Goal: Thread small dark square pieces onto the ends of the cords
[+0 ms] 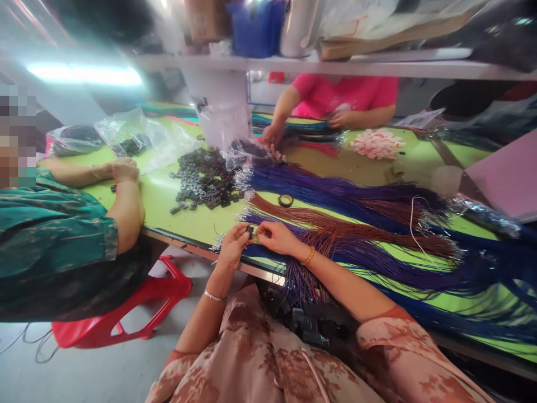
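Black piece (250, 230) in left hand (235, 244), long axis unclear.

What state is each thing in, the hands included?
Small black plastic piece: pinched in left hand
Left hand: closed on it
Right hand: fingers bent, grip unclear
Black plastic pieces: loosely heaped
Long reddish-brown wires: loose, strands spread
Round tape roll: lying flat
Pale pink pieces: loosely piled
Red plastic stool: upright
Blue plastic bin: upright, shelved
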### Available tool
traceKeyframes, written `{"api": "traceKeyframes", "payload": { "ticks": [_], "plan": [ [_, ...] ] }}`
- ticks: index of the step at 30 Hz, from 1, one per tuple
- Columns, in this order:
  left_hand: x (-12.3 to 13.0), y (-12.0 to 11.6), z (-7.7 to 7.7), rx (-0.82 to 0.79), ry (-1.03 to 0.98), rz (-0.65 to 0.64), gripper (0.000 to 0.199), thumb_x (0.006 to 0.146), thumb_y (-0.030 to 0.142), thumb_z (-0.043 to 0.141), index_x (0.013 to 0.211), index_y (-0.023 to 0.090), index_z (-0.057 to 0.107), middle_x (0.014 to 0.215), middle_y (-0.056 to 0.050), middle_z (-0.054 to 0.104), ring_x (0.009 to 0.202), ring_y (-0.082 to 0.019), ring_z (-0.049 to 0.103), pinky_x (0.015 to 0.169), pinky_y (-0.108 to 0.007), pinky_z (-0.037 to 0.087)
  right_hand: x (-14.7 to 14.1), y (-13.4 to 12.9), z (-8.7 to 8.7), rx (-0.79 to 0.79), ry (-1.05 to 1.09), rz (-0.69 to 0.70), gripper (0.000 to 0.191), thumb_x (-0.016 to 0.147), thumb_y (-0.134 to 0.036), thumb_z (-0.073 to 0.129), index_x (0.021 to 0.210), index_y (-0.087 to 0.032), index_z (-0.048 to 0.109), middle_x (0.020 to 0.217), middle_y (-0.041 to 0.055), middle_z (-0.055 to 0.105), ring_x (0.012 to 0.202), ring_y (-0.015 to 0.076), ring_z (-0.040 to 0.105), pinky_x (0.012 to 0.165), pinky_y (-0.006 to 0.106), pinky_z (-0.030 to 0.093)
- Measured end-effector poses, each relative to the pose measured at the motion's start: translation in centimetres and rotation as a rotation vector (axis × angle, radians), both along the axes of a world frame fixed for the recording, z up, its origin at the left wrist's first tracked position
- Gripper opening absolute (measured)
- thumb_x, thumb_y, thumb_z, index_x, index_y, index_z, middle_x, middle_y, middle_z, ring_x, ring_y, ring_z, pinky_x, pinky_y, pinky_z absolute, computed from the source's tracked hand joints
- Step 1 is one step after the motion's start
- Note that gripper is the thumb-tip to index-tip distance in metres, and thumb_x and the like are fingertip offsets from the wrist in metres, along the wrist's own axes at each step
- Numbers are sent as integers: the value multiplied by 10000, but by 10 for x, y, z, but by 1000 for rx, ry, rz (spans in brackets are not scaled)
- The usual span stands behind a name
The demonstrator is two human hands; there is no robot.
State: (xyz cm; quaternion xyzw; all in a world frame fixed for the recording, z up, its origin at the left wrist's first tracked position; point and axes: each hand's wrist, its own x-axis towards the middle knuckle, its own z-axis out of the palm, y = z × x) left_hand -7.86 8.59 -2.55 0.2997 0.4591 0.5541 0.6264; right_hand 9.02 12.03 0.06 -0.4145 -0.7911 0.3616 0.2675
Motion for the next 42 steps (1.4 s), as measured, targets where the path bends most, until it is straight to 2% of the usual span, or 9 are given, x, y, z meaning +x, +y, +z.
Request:
{"api": "traceKeyframes", "payload": {
  "ticks": [10, 16, 19, 27, 32, 42],
  "plan": [
    [3, -2, 0, 25, 13, 39, 350, 649, 205, 786, 967, 171, 643, 834, -6, 625, 733, -105, 614, 699, -244, 523, 4, 5, -1, -78, 44, 71, 82, 750, -168, 537, 740, -145, 615, 663, -15, 609, 586, 86, 494, 581, 198, 366],
    [2, -13, 0, 124, 115, 93, 302, 686, 225, 757, 962, 182, 640, 910, -31, 632, 763, -121, 602, 688, -251, 516, 9, 4, 2, -182, 68, 208, 87, 747, -179, 544, 779, -142, 617, 679, -11, 616, 592, 91, 508, 587, 201, 400],
    [1, -18, 0, 146, 141, 103, 299, 694, 240, 752, 964, 185, 636, 908, -32, 630, 767, -123, 600, 686, -248, 518, 8, 2, 4, -169, 62, 240, 90, 753, -167, 539, 793, -143, 616, 687, -14, 617, 604, 90, 514, 592, 196, 397],
    [2, -25, 3, 64, 87, 84, 383, 680, 298, 763, 1004, 173, 602, 916, -36, 638, 778, -117, 624, 700, -238, 533, -1, -10, 10, -65, 12, 133, 93, 783, -183, 539, 773, -141, 622, 637, -24, 588, 568, 80, 478, 552, 192, 326],
    [3, -28, 4, 84, 89, 87, 400, 666, 322, 779, 994, 172, 606, 908, -36, 639, 770, -115, 622, 710, -247, 537, -6, -15, 10, -30, -5, 65, 95, 786, -210, 557, 764, -147, 625, 613, -27, 577, 546, 78, 455, 538, 200, 291],
    [9, -34, 3, 120, 158, 158, 338, 675, 289, 764, 946, 161, 608, 850, -27, 639, 754, -115, 605, 665, -224, 490, -12, -20, 8, 62, -94, 29, 103, 787, -197, 543, 706, -156, 593, 591, -21, 558, 533, 84, 417, 532, 222, 237]
  ]
}}
